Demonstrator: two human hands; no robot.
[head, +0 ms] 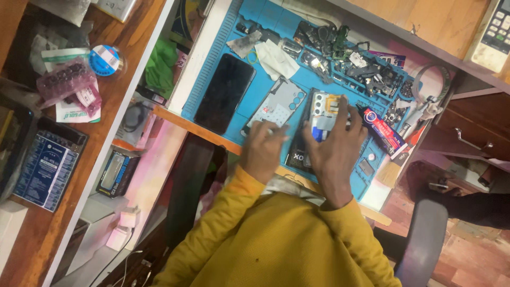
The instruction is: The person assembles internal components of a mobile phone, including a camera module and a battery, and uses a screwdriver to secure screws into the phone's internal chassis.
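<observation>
Phone work under way on blue silicone repair mat [212, 79], which serves as landmark for all positions below. Mat lies on wooden surface [175, 118]; its ribbed edge and moulded upper pockets keep small parts from rolling off.

Opened phone [317, 125] sits on the mat's near right part, back exposed, camera cluster and yellowish board area showing. Right hand [334, 151] lies flat over it, fingers spread and pressing down, apparently to keep it from sliding; grip is not closed around anything.

Left hand [264, 149] rests on the mat's near edge, just left of the opened phone. Fingers are curled together toward a thin pale object; whether it is pinched I cannot tell. Both sleeves are mustard-yellow knit.

Grey back cover [279, 103], matte, with rounded camera cut-outs, lies mid-mat, touching the left fingertips. Glossy black screen panel [224, 93] lies flat on the mat's left part, well apart from the hands. Glue tube [383, 130], black with red label, lies slanted at the mat's right edge. White cloth [276, 58], crumpled and soft, sits toward the mat's far side. Loose metal parts [361, 69] fill the far-right pockets.
</observation>
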